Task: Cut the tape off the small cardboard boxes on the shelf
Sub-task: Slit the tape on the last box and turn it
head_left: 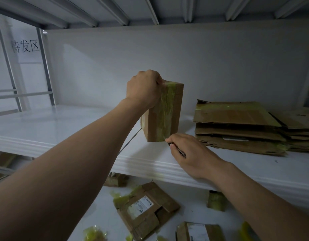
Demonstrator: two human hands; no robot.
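Note:
A small cardboard box (173, 108) stands upright on the white shelf (63, 122), with a band of yellowish tape (166, 112) running down its front face. My left hand (143, 89) grips the box's top left corner. My right hand (186, 152) sits at the box's lower right corner and holds a thin dark cutting tool (179, 150), its tip near the bottom end of the tape. The blade itself is too small to make out.
A stack of flattened cardboard boxes (240, 126) lies on the shelf to the right. On the lower level lie several opened boxes (146, 211) and yellowish tape scraps (94, 233). A sign with characters (26, 46) hangs at the far left.

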